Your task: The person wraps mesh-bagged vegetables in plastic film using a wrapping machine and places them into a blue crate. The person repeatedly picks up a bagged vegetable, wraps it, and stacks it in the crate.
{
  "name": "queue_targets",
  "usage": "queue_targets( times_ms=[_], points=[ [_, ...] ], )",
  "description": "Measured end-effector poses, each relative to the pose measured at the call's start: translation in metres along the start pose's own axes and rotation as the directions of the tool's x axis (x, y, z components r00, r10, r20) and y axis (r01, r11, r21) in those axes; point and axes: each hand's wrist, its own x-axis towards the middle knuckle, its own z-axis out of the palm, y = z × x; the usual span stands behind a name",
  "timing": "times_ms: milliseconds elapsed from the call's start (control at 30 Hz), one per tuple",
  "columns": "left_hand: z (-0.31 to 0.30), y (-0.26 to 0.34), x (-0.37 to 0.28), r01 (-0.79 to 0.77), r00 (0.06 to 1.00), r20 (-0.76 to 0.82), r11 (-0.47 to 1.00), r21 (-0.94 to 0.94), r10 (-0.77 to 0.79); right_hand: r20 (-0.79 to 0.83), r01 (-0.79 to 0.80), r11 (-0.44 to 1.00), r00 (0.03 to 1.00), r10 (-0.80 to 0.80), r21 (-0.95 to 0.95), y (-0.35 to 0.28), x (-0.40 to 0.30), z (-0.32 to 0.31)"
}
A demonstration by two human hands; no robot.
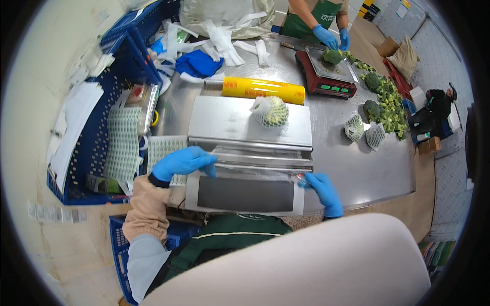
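Observation:
A tray-wrapping machine with a metal top plate (214, 114) and a dark flat panel (245, 194) stands before me. Clear cling film (260, 174) stretches across its rollers. At the film's left edge, my blue-gloved left hand (183, 162) pinches it between thumb and fingers. My right hand (323, 191), gloved too, grips the film at the machine's right side, its fingertips partly hidden. On the top plate rests a pale green vegetable in a white foam net (273, 113), apart from both hands. Behind it lies a yellow-wrapped film roll (264, 90).
Across the steel table (344, 172), a co-worker's gloved hands (327, 36) touch broccoli (332, 56) on a red scale (325, 76). Two netted vegetables (354, 128) and broccoli trimmings (388, 101) lie right. Left are a blue crate (86, 130), label sheets (122, 143) and foam nets (222, 44).

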Motion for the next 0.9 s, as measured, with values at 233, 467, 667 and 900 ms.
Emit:
queue_targets(
  times_ms=[233, 467, 667, 900],
  points=[
    [-0.075, 0.069, 0.151, -0.655, 0.753, -0.462, 0.598, -0.462, 0.468, -0.493, 0.548, 0.674, 0.816, -0.302, 0.495, -0.092, 0.142, -0.046],
    [-0.089, -0.066, 0.289, -0.281, 0.846, -0.455, 0.958, 0.062, 0.278, -0.046, 0.549, 0.827, 0.829, -0.557, -0.121, 0.02, 0.287, -0.029],
    [-0.022, -0.02, 0.242, -0.447, 0.755, -0.226, 0.735, 0.509, 0.616, 0.078, 0.544, 0.678, 0.805, -0.588, -0.495, 0.002, 0.247, 0.007],
    [0.015, 0.027, 0.139, -0.249, 0.964, 0.019, 0.92, -0.303, 0.267, 0.389, 0.288, 0.922, 0.905, -0.172, -0.261, -0.03, 0.143, 0.022]
  ],
)
